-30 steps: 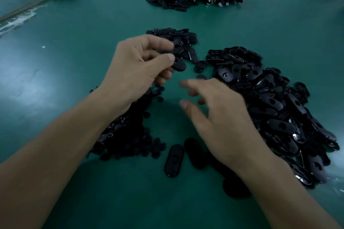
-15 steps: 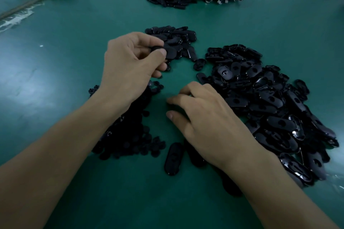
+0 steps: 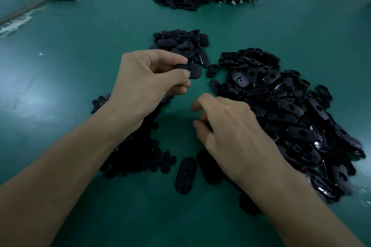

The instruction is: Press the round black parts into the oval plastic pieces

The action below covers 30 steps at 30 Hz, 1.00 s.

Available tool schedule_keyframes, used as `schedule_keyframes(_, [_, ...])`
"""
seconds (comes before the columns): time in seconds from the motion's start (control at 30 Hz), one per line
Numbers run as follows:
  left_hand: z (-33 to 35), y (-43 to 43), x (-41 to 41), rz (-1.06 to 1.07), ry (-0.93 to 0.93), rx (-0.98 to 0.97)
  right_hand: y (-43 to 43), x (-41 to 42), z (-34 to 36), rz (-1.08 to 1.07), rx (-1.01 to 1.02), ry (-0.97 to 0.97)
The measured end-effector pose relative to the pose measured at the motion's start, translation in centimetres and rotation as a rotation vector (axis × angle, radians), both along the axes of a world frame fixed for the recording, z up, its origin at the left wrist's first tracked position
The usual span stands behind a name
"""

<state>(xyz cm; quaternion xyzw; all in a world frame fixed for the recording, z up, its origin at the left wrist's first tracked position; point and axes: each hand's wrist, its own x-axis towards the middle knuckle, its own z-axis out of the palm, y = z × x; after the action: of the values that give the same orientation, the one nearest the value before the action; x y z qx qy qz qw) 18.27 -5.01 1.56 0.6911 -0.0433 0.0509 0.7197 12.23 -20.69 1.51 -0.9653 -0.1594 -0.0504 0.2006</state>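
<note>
Pinches oval piece (image 3: 193, 71) in L hand (image 3: 148, 84) grip, just above desk (image 3: 80, 78). Curls R hand (image 3: 230, 126) grip low beside round parts pile (image 3: 138, 158); can't tell if holding one. Could seat part crooked w/ hole hidden under thumb, then jam or drop it.

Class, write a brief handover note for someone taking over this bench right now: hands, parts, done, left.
Left hand pinches one oval piece. Right hand has curled fingers; whether it holds anything is unclear.
Round parts pile lies under the left forearm; big oval pile on the right.
Done: perhaps the small pile beyond the left hand.
Left: most of the big oval pile.
</note>
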Motion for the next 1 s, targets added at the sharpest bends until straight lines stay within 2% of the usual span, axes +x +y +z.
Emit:
schedule_keyframes(0.2, [0.2, -0.1, -0.2, -0.028, 0.069, -0.059, -0.6, 0.0, -0.6, -0.015, -0.09, 0.006])
schedule_keyframes(0.4, [0.1, -0.2, -0.3, -0.032, 0.072, -0.037, -1.0, -0.2, -0.9, -0.062, -0.062, 0.022])
schedule_keyframes(0.67, [0.0, -0.2, -0.4, -0.046, 0.065, -0.001, -1.6, 0.0, -0.9, -0.183, 0.192, -0.022])
schedule_keyframes(0.83, [-0.1, -0.2, -0.4, -0.044, 0.055, 0.021, -2.2, 0.2, -0.8, -0.18, 0.11, -0.016])
schedule_keyframes(1.0, [-0.2, -0.1, -0.5, -0.056, 0.054, 0.05, -2.1, 0.2, -0.5, -0.157, 0.303, -0.102])
